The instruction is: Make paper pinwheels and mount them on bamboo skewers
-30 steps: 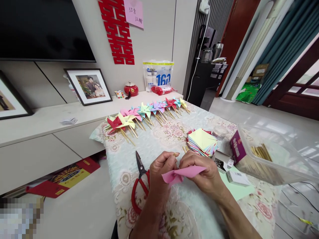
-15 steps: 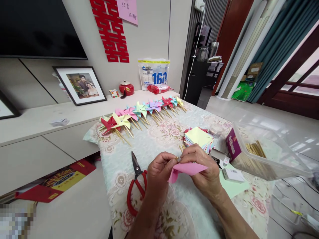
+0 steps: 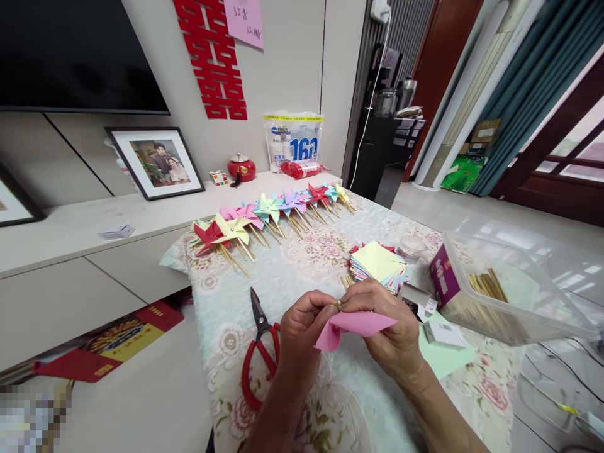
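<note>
While the left hand [image 3: 302,327] and right hand [image 3: 387,327] meet fingertip to fingertip, both pinch a folded pink paper sheet [image 3: 352,326] between them, just above the floral tablecloth [image 3: 302,277]. Red-handled scissors [image 3: 258,352] lie just left of the left fingers. A stack of coloured paper squares [image 3: 380,264] sits just beyond the right fingers, and a row of paper pinwheels on sticks [image 3: 268,217] lies farther off.

Pink paper [image 3: 353,324] hides the fingertips [image 3: 330,307] pinching it
</note>
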`<state>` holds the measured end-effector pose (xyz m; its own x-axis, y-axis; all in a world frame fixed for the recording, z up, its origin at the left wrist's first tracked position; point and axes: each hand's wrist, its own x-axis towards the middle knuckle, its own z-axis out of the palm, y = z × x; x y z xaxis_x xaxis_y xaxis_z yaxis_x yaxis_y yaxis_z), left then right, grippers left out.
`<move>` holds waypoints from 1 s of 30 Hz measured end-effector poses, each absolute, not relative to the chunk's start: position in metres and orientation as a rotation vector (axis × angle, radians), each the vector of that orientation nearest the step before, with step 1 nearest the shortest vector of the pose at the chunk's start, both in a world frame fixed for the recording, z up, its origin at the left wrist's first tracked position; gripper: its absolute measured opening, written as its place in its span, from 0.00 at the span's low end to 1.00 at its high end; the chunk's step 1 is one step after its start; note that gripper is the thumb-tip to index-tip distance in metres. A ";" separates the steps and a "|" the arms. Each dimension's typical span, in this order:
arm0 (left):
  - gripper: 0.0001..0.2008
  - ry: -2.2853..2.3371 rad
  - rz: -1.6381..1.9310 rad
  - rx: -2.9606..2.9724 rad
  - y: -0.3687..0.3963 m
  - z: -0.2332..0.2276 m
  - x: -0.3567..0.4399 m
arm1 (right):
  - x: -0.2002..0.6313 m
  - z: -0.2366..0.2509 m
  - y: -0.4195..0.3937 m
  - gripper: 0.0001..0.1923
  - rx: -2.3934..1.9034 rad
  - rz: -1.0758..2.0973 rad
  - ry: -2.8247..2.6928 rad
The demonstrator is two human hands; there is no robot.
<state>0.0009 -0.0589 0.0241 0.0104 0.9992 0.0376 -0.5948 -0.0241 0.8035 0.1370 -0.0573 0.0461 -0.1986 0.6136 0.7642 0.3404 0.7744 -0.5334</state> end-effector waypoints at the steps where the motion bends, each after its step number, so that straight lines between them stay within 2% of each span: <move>1: 0.09 0.696 1.445 0.763 -0.058 0.023 0.001 | 0.137 0.046 -0.057 0.12 -0.740 0.296 -1.809; 17: 0.10 0.687 1.520 0.831 -0.057 0.017 0.002 | 0.137 0.045 -0.056 0.11 -0.685 0.311 -1.823; 30: 0.06 0.701 1.616 1.088 -0.052 0.007 -0.002 | 0.138 0.046 -0.056 0.11 -0.673 0.332 -1.837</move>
